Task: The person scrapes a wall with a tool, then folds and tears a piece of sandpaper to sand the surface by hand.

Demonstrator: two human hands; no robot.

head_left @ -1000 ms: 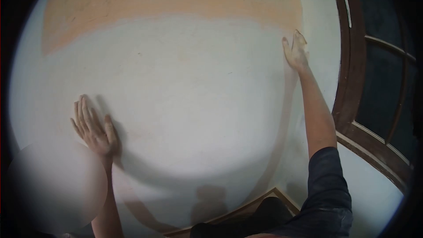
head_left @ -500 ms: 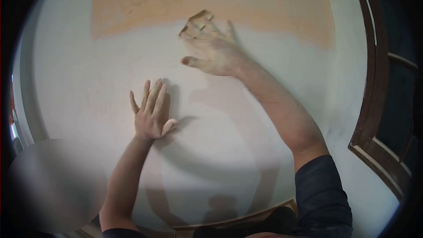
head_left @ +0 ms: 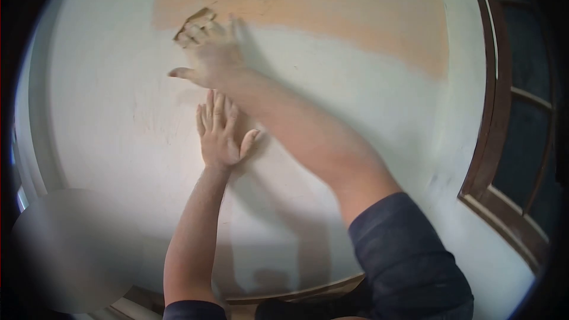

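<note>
My left hand [head_left: 220, 133] lies flat on a white-coated wall [head_left: 118, 142], fingers together and pointing up, holding nothing. Just above it my right hand [head_left: 210, 56] presses a small tan sheet, seemingly sandpaper [head_left: 197, 19], against the wall with bent fingers. The sheet sits at the line where the white area meets an orange-tan patch [head_left: 332, 6] across the top of the wall. My right forearm crosses the wall from the lower right, in a dark sleeve [head_left: 409, 255]. Both arms throw shadows on the wall.
A dark wooden window frame [head_left: 492, 142] with glass panes runs down the right side. Wooden trim [head_left: 296, 296] borders the wall at the bottom. A blurred patch covers the lower left corner.
My right hand has swept left across the wall, from near the window frame to the upper left, with the tan sheet under its fingers. My left hand now sits directly below it.
</note>
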